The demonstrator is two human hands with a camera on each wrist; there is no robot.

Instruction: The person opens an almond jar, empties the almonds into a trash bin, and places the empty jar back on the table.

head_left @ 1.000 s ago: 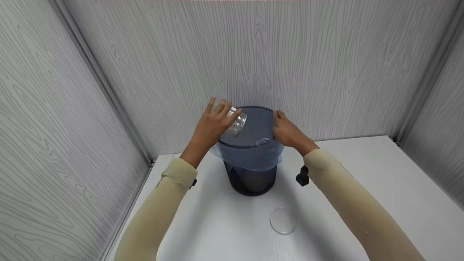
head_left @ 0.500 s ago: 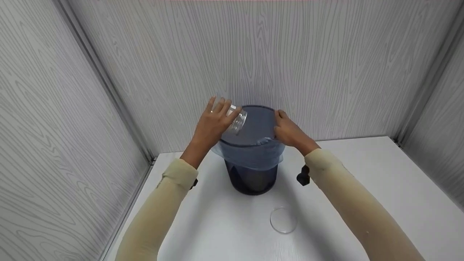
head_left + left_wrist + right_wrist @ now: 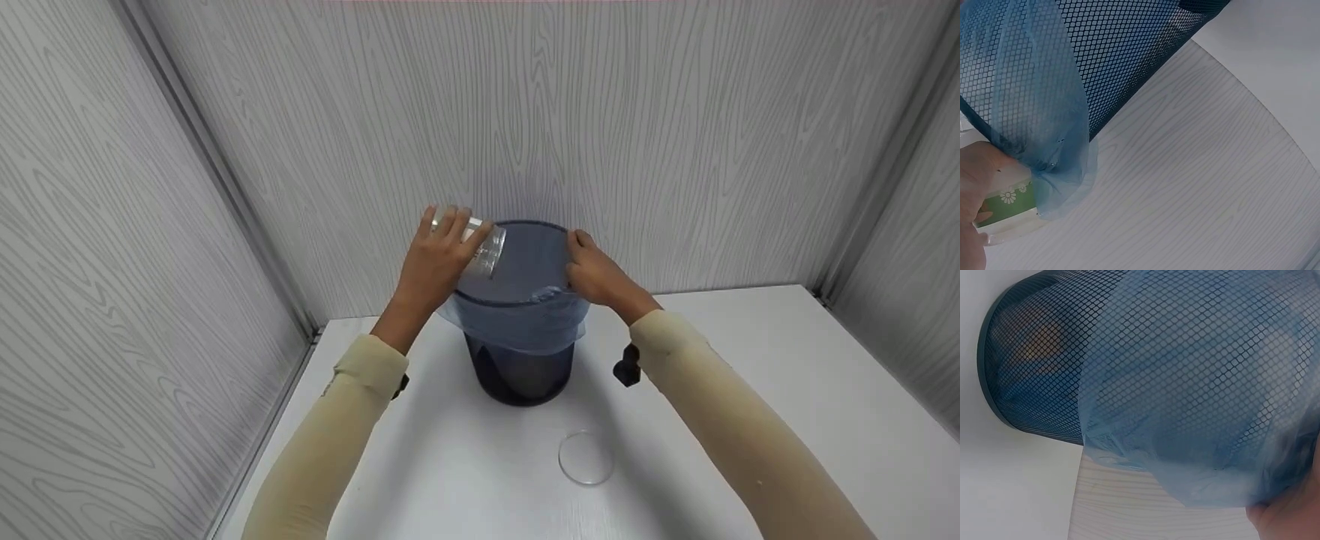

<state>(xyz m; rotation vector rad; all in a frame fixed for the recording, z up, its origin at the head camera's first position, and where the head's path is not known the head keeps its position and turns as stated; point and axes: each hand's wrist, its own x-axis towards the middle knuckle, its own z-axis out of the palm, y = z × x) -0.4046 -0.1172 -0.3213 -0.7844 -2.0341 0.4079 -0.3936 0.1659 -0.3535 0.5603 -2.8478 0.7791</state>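
Note:
My left hand (image 3: 435, 259) holds a clear jar (image 3: 491, 253) tilted on its side, its mouth over the opening of a dark mesh waste bin (image 3: 523, 379). In the left wrist view the jar carries a green label (image 3: 1013, 203) with white flowers. A thin blue bag (image 3: 525, 326) lines the bin and folds down over its rim. At the right side of that rim, my right hand (image 3: 592, 271) grips the edge and the bag. Through the mesh in the right wrist view, a blurred yellowish-brown patch (image 3: 1044, 340) shows near the bin's base.
A clear round disc or ring (image 3: 586, 482) lies on the white table (image 3: 720, 360) in front of the bin. Wood-grain panels (image 3: 510, 112) stand behind and on both sides. A small black device (image 3: 627, 366) shows at the right wrist.
My left hand has shifted slightly left, and the jar's mouth has turned a little further down toward the bin. The right hand and the bin stay in place.

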